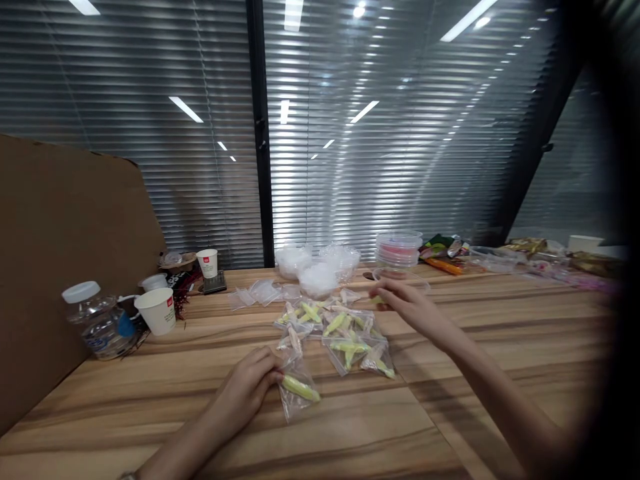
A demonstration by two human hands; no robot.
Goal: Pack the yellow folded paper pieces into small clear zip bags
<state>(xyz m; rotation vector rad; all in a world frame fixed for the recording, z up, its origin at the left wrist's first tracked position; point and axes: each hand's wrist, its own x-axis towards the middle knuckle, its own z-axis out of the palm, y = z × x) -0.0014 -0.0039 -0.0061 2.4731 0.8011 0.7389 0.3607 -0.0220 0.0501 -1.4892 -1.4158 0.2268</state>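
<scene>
Several clear bags lie in a loose heap on the table, with yellow-green and pale pinkish pieces inside them. Taking the heap as the middle of the clock, the left hand is at 8 o'clock, its thumb and fingers closed in a narrow pinch on the front bag. That bag lies at 7 o'clock with one yellow-green piece in it, slanting down to the right.

At 2 o'clock, the right hand reaches in over a round lid, its fingers bent. A bit of yellow-green shows at its fingertips; whether they grip it, I cannot tell.

Some flat bags rest at 10 o'clock, and cloudy clear bowls sit between 11 and 12. A stack of clear dishes stands between 1 and 2, with an orange tool further out at 2 and a spread of packets between 2 and 3.

Well out at 9 o'clock are a white cup and, beyond it, a clear jar with a white cap. One smaller cup stands at 10 o'clock, beyond the flat bags.
</scene>
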